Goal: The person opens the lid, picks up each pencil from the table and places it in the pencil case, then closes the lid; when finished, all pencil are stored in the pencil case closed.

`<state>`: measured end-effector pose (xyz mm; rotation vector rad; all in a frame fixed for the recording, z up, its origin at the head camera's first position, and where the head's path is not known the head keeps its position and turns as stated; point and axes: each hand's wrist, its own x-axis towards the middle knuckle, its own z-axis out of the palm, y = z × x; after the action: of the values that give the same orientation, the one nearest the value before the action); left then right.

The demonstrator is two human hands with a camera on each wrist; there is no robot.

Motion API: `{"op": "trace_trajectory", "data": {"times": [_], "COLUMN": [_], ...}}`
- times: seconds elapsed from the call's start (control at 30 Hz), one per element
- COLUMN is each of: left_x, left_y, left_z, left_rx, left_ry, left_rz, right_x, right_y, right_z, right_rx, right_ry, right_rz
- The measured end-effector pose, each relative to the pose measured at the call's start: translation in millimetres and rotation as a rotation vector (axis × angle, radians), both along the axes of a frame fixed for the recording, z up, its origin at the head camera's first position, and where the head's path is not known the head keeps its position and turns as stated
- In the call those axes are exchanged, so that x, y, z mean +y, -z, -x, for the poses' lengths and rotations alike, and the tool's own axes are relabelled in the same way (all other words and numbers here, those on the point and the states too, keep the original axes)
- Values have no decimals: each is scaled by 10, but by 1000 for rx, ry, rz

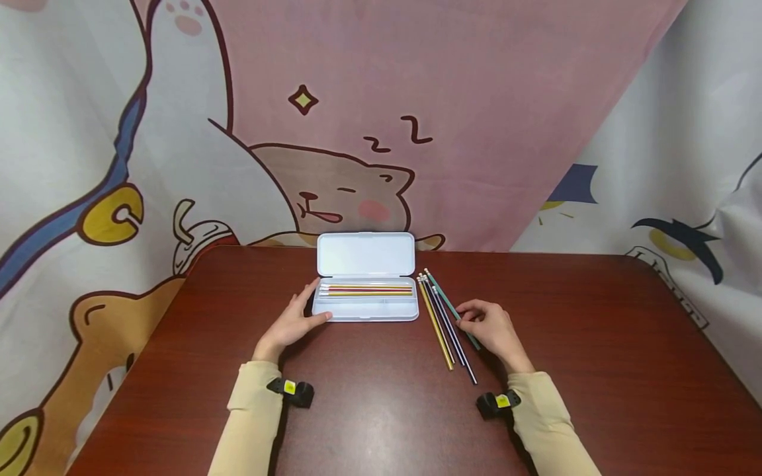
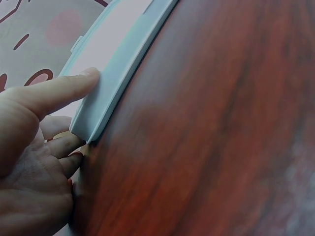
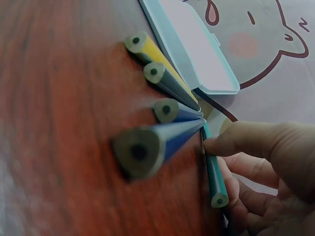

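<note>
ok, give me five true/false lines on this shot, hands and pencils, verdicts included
1. The left hand touches the left end of the pencil case. True.
2. The case is closed. False: its lid stands open.
3. The right hand pinches the green pencil. True.
4. Every pencil is in the case. False: loose pencils, including the green one, are to the right of it.
5. The pencils inside the case lie in its half nearest the lid. True.
</note>
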<state>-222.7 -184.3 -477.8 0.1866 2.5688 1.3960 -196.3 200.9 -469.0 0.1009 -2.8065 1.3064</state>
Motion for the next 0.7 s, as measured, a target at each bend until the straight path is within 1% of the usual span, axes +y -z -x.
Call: {"op": "trace_trajectory", "data": {"times": [0.33, 0.47, 0.7], "left_x": [2, 2, 0], "left_y": [3, 4, 4], "left_z": [1, 4, 2], "left_rx": [12, 27, 34], "left_ry": [6, 12, 17], "left_rz": [-4, -4, -3], "right_x": [21, 50, 99], "right_y": [-21, -36, -43], "right_z": [-4, -19, -17], "right_rx": [-7, -13, 3], "right_ry": [29, 30, 24], "right_rz": [-13, 31, 93]}}
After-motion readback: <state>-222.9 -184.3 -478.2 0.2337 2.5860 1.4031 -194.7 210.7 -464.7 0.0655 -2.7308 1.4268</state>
